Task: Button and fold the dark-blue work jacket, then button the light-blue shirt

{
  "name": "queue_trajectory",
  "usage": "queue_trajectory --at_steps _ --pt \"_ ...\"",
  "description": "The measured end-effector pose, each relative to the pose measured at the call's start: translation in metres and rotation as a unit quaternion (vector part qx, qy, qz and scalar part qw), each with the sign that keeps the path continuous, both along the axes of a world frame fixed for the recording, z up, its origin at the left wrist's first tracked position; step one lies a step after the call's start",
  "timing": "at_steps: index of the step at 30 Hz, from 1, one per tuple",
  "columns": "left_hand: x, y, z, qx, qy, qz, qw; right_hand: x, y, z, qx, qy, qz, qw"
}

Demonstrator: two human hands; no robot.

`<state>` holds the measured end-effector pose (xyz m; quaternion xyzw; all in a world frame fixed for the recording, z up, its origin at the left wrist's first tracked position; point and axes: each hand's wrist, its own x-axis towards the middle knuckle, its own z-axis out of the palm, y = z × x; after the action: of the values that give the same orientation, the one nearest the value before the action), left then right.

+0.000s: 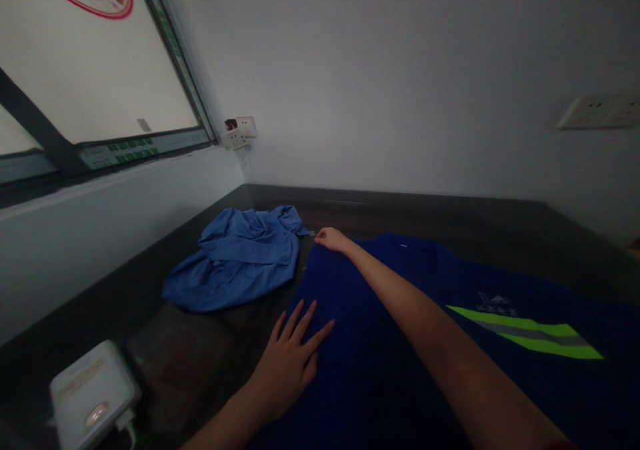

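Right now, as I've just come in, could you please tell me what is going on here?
Someone is handling a dark blue shirt spread on the table. The left hand lies spread on its left edge; the right hand appears to pinch its far left corner. A lighter blue garment lies rumpled to the left of it.

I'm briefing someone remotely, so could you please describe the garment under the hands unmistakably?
On the dark table by the wall, look right of the crumpled lighter-blue garment. There lies the dark blue garment, spread out, left hand and right hand at its left edge. Unlike its neighbour, it bears a yellow-green band with a grey stripe.
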<state>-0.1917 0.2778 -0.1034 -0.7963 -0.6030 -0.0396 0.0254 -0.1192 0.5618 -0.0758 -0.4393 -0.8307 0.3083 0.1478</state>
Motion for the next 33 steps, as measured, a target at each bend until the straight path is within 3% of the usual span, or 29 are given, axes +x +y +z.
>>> queue_trajectory --at_steps 8,17,26,33 --pt "0.000 0.000 -0.005 0.008 0.012 0.006 1.000 -0.018 0.005 0.004 -0.105 0.061 0.017 0.992" --pt "0.002 -0.001 0.000 -0.001 0.017 0.006 1.000 -0.011 0.006 -0.005 -0.133 0.095 -0.020 0.986" --pt "0.000 -0.001 -0.006 0.022 0.023 0.004 0.999 -0.014 0.015 -0.002 -0.080 0.034 -0.012 0.996" --pt "0.001 -0.001 -0.003 0.020 0.041 0.001 0.999 -0.028 0.010 -0.017 -0.014 0.024 -0.010 1.000"
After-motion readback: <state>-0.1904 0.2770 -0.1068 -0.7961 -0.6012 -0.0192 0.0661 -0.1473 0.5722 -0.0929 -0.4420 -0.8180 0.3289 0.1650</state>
